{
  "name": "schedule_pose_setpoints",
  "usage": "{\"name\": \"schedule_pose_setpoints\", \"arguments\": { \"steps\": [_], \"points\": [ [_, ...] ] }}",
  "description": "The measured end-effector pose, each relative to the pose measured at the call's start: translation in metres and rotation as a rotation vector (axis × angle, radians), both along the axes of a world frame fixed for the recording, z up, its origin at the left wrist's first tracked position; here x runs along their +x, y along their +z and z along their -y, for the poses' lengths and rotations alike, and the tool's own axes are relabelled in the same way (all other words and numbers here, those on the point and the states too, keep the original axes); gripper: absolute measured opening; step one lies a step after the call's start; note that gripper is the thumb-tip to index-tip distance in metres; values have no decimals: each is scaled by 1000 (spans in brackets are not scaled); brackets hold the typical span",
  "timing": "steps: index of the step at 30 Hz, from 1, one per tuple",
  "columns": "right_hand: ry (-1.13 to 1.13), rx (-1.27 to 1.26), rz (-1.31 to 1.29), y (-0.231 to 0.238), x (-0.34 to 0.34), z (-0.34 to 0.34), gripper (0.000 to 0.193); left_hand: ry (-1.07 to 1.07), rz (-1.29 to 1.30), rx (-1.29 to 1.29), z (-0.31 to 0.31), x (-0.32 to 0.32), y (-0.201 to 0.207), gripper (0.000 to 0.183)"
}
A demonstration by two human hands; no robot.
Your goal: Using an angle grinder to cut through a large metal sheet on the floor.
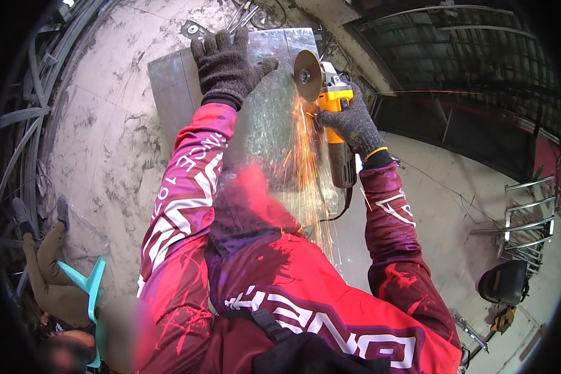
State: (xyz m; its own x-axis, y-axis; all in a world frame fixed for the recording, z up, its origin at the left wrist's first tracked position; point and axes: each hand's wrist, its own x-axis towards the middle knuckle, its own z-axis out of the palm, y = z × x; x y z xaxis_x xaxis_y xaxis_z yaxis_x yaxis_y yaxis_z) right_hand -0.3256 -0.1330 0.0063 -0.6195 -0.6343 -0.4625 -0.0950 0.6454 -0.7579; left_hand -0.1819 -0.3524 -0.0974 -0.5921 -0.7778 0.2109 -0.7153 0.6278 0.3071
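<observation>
A shiny metal sheet [268, 112] lies in front of me. Gloved in dark grey, my left hand [224, 71] rests flat on its far left part with the fingers spread. My right hand [352, 121], in a matching glove, is wrapped around a yellow and black angle grinder [336, 100]. The grinder's brown cutting disc [307, 76] stands upright against the sheet near its right side. Orange sparks [306, 149] stream from the disc back toward my body. A black cord runs from the grinder's lower end.
Long metal profiles [34, 93] are piled along the left. A person sits on a turquoise chair [90, 280] at the lower left. To the right are a metal ladder-like frame [530, 215] and a black rounded seat [503, 282]. Metal pieces [243, 17] lie beyond the sheet.
</observation>
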Motion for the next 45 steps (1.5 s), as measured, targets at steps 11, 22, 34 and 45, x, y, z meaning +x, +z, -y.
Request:
{"name": "schedule_pose_setpoints", "arguments": {
  "steps": [11,22,34,45],
  "points": [
    [12,66,-68,-1,10,-25,77,11,83,48,-2,1,8,104],
    [16,193,-79,5,24,-45,76,3,161,101,1,1,16,104],
    [-42,136,-33,14,46,-65,69,11,160,48,0,1,12,104],
    [-47,173,-22,13,53,-88,66,-6,87,14,0,-1,6,102]
  ]
}}
